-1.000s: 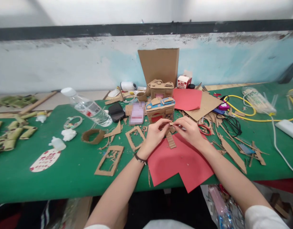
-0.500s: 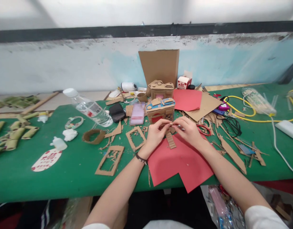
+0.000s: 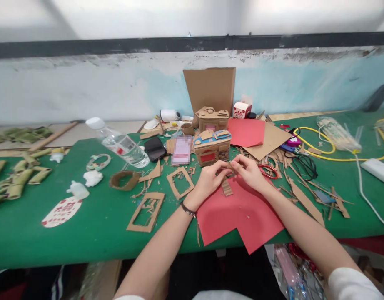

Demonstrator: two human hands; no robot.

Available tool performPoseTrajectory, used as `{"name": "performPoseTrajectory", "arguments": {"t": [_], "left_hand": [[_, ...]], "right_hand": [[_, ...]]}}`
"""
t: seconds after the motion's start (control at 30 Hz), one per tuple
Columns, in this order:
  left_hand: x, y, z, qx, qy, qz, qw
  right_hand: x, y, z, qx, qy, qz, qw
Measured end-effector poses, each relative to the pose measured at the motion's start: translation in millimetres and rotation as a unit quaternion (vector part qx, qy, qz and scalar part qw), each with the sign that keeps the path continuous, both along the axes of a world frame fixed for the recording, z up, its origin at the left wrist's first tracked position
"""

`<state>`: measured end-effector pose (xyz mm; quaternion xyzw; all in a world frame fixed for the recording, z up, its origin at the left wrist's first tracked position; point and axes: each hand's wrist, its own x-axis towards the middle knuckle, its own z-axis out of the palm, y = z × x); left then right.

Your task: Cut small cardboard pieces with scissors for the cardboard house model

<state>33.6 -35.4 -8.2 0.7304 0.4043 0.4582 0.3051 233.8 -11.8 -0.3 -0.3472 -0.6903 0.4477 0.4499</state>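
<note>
My left hand (image 3: pixel 212 178) and my right hand (image 3: pixel 248 171) meet above a sheet of red paper (image 3: pixel 238 208). Both are closed, fingertips pinching a small piece of cardboard (image 3: pixel 230 163) between them, mostly hidden by the fingers. Just below the fingers lies a ridged cardboard strip (image 3: pixel 227 187) on the red paper. Behind my hands stands a cardboard camera model (image 3: pixel 212 148) with a blue top and a red patch. A second cardboard camera model (image 3: pixel 213 120) is behind that one. Red-handled scissors (image 3: pixel 268 171) rest to the right of my right hand.
Cut cardboard frames (image 3: pixel 146 211), a cardboard ring (image 3: pixel 125 180) and a tilted water bottle (image 3: pixel 118 143) occupy the left. Cardboard scraps (image 3: pixel 304 200), black cable (image 3: pixel 304 166) and a yellow cord (image 3: pixel 338 157) spread over the right. A cardboard sheet (image 3: pixel 209 89) leans on the wall.
The view has shifted slightly. My hands have lowered a little and my left hand has turned, so more of the front camera model shows. The small cardboard piece stays pinched.
</note>
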Motion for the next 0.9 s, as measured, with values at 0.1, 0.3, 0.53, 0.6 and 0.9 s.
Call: {"name": "performPoseTrajectory", "arguments": {"t": [0.1,0.3,0.53,0.6,0.9], "left_hand": [[-1.0,-2.1,2.4,0.013,0.017,0.012,1.000],[-7.8,-4.5,7.0,0.002,-0.012,0.075,0.997],[-19.9,0.7,0.2,0.027,-0.015,0.160,0.987],[-18.7,3.6,-1.8,0.023,-0.015,0.149,0.988],[-16.2,9.5,-5.4,0.038,0.011,0.153,0.987]], "right_hand": [[2.2,1.3,2.5,-0.048,0.029,0.023,0.998],[26.1,23.0,7.2,0.050,0.037,-0.183,0.981],[40.0,40.6,-12.4,0.136,-0.240,-0.261,0.925],[36.8,37.1,-12.8,0.165,-0.273,-0.256,0.913],[-9.7,-9.8,-1.4,0.320,-0.399,-0.005,0.859]]}}
